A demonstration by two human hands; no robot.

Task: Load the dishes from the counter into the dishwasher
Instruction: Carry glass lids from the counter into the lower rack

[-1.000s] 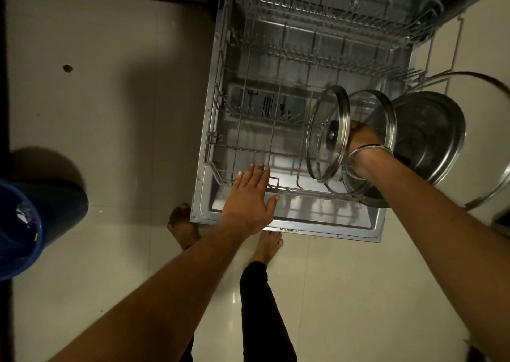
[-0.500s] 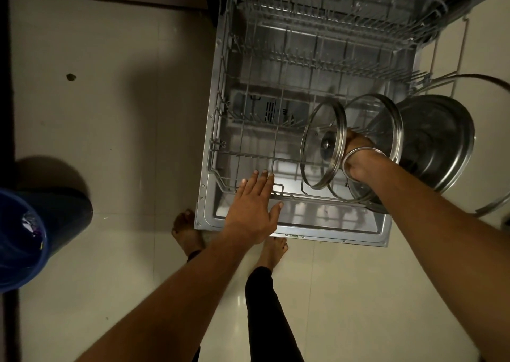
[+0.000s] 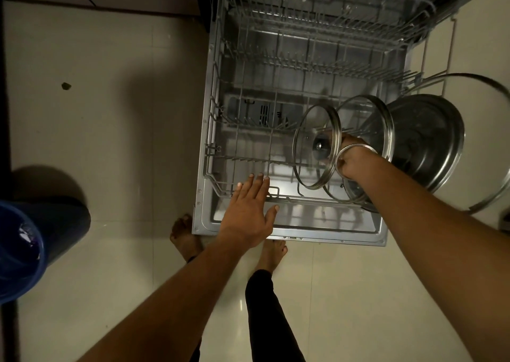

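Lid (image 3: 317, 147) stands upright in the rack (image 3: 218, 151), right hand (image 3: 352, 160) gripping it; left hand (image 3: 249, 212) fingers (image 3: 258, 183) straight, touching the rack's front.

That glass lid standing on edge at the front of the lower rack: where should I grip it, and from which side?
Grip the glass lid by its central knob, coming from its right face, where the right hand is now. It stands nearly upright on its rim in the lower rack, so the knob sticks out sideways, and the thin steel rim gives fingers little purchase.
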